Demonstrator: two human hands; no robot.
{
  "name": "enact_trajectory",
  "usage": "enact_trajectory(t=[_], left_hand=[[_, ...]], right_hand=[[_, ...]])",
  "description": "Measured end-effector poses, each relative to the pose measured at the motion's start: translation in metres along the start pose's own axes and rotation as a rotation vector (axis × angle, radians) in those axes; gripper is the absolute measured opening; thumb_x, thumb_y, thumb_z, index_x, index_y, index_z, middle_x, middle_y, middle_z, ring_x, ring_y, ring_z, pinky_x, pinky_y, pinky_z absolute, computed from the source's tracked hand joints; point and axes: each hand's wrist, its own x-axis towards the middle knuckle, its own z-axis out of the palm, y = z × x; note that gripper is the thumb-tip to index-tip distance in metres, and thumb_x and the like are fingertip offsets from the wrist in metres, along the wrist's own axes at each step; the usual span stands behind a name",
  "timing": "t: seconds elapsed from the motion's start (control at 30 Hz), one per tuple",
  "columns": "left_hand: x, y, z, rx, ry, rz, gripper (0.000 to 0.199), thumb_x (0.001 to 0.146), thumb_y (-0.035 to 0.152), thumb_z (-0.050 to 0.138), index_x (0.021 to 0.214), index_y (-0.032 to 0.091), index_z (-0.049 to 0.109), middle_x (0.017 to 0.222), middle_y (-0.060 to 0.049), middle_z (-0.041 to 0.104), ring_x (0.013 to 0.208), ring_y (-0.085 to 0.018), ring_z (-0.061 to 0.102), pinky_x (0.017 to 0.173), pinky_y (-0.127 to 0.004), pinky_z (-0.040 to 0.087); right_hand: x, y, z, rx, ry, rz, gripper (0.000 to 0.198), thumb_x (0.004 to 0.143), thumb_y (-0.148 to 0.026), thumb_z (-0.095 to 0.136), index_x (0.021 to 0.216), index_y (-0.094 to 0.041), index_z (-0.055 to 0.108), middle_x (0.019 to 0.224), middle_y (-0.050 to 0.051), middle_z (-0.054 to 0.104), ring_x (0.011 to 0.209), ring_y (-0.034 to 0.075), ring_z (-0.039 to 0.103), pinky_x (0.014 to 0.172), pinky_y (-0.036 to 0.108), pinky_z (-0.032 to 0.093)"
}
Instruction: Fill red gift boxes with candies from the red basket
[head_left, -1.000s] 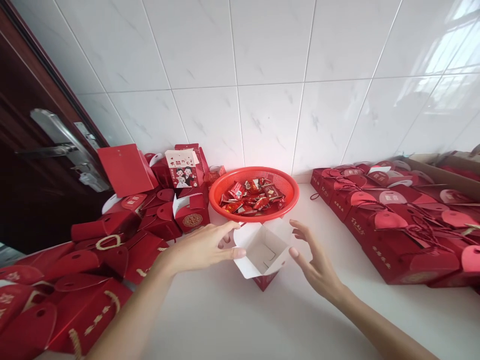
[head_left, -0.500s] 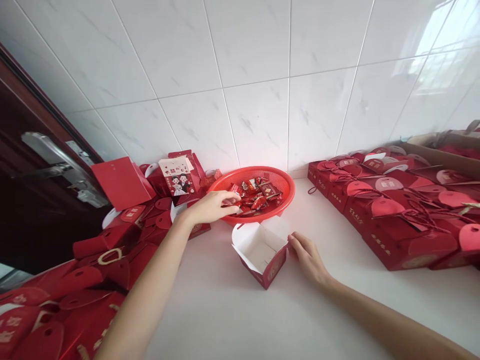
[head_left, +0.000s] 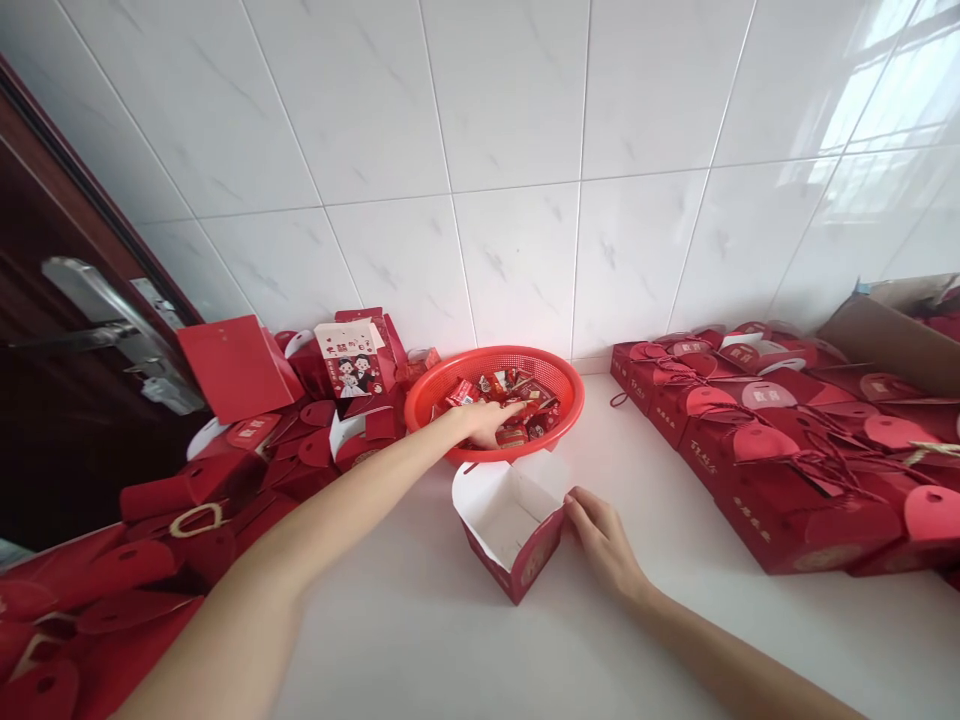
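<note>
My left hand is down in the red plastic basket, over the wrapped candies. One finger stretches out to the right, apart from the rest of the hand; its other fingertips are partly hidden among the candies. In front of the basket stands an open red gift box with a white inside. No candy shows in it. My right hand pinches the right edge of this box between thumb and fingers.
Finished-looking red boxes with cords stand in rows on the right. Piled red boxes fill the left, below a card with a cartoon couple. A tiled wall rises behind, and a door handle shows at left.
My left hand has moved right and deeper into the basket, from its left rim onto the candies. My right hand stays at the box's edge. The view has shifted slightly.
</note>
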Motion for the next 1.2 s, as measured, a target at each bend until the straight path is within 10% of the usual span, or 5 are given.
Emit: enact_trajectory(t=[0.37,0.63,0.93,1.07,1.2], left_hand=[[0.012,-0.054,0.001,-0.109,0.372,0.054,0.042,0.074,0.025,0.069,0.116,0.020,0.071,0.123,-0.010,0.072,0.111,-0.029,0.066,0.092,-0.031,0.049],[0.005,-0.089,-0.006,-0.214,0.488,-0.138,0.025,0.082,0.026,0.053,0.088,0.016,0.076,0.092,-0.009,0.078,0.084,-0.024,0.068,0.078,-0.031,0.050],[-0.008,-0.069,-0.005,-0.133,0.257,-0.055,0.074,0.065,0.065,0.073,0.127,0.025,0.066,0.125,-0.011,0.071,0.112,-0.030,0.065,0.090,-0.032,0.049],[-0.010,-0.054,0.004,-0.049,0.015,-0.155,0.128,0.045,0.055,0.087,0.158,0.027,0.032,0.127,-0.016,0.069,0.107,-0.036,0.067,0.084,-0.036,0.052],[-0.007,-0.049,0.010,0.002,0.034,-0.142,0.127,0.051,0.047,0.085,0.160,0.025,0.024,0.134,-0.021,0.063,0.110,-0.039,0.066,0.088,-0.040,0.051]], right_hand=[[0.001,-0.001,0.001,-0.035,-0.020,0.007,0.041,0.085,-0.056,0.046,0.063,-0.023,0.036,0.062,-0.004,0.040,0.060,0.014,0.036,0.057,0.028,0.029],[0.002,0.001,0.000,-0.059,-0.017,-0.004,0.041,0.086,-0.055,0.046,0.062,-0.023,0.038,0.061,-0.003,0.040,0.060,0.014,0.036,0.057,0.028,0.030],[0.002,0.001,0.000,-0.068,-0.005,-0.016,0.043,0.086,-0.057,0.048,0.062,-0.023,0.036,0.059,-0.003,0.040,0.058,0.014,0.037,0.055,0.028,0.031],[0.001,0.000,0.000,-0.053,-0.022,-0.011,0.042,0.086,-0.056,0.047,0.061,-0.023,0.039,0.060,-0.003,0.044,0.058,0.015,0.038,0.056,0.028,0.032],[0.001,0.001,0.000,-0.053,-0.021,-0.016,0.040,0.087,-0.054,0.047,0.061,-0.024,0.038,0.060,-0.003,0.045,0.058,0.015,0.039,0.056,0.029,0.032]])
